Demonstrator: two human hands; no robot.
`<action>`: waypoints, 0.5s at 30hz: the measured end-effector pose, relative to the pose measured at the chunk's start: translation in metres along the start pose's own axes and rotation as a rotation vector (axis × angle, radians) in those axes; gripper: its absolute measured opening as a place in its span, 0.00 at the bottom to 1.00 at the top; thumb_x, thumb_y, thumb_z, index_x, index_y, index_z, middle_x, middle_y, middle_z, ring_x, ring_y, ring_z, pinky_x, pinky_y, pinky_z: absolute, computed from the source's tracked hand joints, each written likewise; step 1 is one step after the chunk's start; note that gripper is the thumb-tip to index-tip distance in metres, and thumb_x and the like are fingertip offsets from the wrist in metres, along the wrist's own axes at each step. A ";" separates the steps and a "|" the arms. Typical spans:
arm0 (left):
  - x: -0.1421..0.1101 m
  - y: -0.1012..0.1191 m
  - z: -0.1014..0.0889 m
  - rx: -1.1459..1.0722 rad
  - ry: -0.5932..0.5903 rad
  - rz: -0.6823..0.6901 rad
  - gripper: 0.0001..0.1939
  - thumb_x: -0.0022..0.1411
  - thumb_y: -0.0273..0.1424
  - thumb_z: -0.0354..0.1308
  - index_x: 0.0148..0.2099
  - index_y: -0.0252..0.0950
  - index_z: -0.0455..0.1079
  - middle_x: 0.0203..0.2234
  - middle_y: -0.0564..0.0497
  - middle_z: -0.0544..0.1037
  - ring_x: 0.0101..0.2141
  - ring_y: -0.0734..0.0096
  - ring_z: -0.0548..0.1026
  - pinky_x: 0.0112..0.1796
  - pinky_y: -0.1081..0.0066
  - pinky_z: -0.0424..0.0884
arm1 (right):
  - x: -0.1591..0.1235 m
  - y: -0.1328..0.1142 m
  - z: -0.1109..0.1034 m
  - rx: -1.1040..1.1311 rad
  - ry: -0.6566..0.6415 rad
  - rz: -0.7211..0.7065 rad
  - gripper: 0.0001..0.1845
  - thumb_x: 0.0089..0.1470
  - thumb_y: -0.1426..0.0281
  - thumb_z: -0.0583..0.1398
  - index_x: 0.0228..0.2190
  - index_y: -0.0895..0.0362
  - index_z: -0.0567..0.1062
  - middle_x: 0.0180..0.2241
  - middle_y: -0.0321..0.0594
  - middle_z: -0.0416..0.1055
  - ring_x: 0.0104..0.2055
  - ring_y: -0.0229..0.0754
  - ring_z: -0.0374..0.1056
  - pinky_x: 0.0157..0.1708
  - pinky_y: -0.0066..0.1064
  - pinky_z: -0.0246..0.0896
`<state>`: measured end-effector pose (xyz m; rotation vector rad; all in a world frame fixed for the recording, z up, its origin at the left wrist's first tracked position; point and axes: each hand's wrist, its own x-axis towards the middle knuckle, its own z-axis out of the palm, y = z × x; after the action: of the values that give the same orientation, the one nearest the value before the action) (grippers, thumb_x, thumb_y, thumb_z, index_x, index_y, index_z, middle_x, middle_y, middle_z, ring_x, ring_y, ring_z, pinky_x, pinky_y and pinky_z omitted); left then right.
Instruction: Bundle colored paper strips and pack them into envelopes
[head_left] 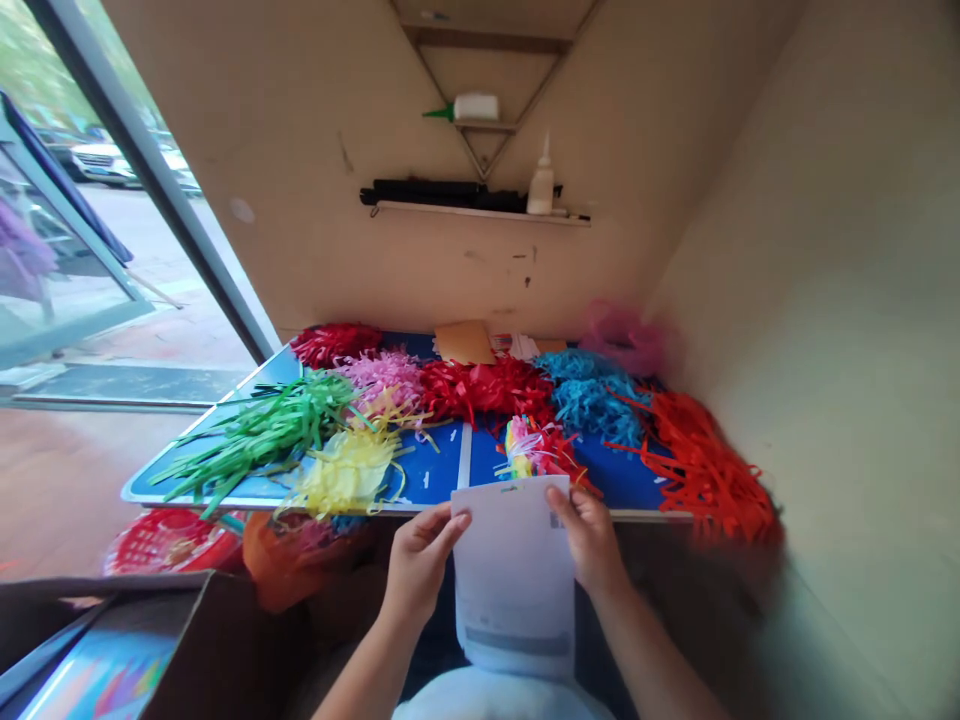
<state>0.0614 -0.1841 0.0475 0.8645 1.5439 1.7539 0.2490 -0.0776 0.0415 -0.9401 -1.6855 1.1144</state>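
Between my two hands hangs a white printed card or flat packet [514,580], with a small hole slot near its top edge. My left hand [421,555] pinches its upper left edge between thumb and fingers. On the upper right corner, my right hand [591,535] grips it with the thumb on the near face. Just beyond its top lies a multicoloured bundle of paper strips [523,445] on the blue table [439,470]. Yellow strips [349,470] lie to the left of it, red strips [487,390] behind. What the packet's far side looks like is hidden.
Green strips [277,430], blue strips [592,390] and orange-red strips [705,460] cover much of the table. A red basket [172,540] and a cardboard box [217,640] stand below left. Glue bottles, one white [541,185], rest on wall shelves. A doorway opens at left.
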 end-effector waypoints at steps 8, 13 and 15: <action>-0.005 0.021 -0.009 0.056 -0.140 0.049 0.21 0.54 0.42 0.66 0.46 0.35 0.77 0.35 0.45 0.82 0.36 0.63 0.78 0.38 0.68 0.74 | -0.006 -0.004 -0.006 0.047 -0.012 -0.045 0.18 0.58 0.56 0.59 0.25 0.56 0.72 0.22 0.34 0.66 0.25 0.38 0.61 0.28 0.28 0.59; 0.013 0.060 -0.017 0.592 -0.443 0.254 0.11 0.61 0.38 0.60 0.37 0.38 0.78 0.29 0.50 0.79 0.31 0.69 0.75 0.33 0.74 0.66 | -0.008 -0.026 0.000 -0.079 -0.100 -0.103 0.24 0.57 0.53 0.59 0.18 0.55 0.63 0.17 0.31 0.56 0.21 0.36 0.54 0.22 0.27 0.52; 0.022 0.071 -0.018 0.729 -0.605 0.269 0.12 0.64 0.37 0.56 0.34 0.38 0.77 0.27 0.51 0.76 0.28 0.72 0.72 0.29 0.75 0.62 | -0.008 -0.029 0.004 -0.117 -0.128 -0.111 0.24 0.58 0.53 0.58 0.18 0.54 0.62 0.17 0.31 0.55 0.21 0.36 0.54 0.22 0.27 0.52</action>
<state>0.0311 -0.1839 0.1179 1.8266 1.6751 0.8931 0.2442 -0.0950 0.0660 -0.8514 -1.9012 1.0297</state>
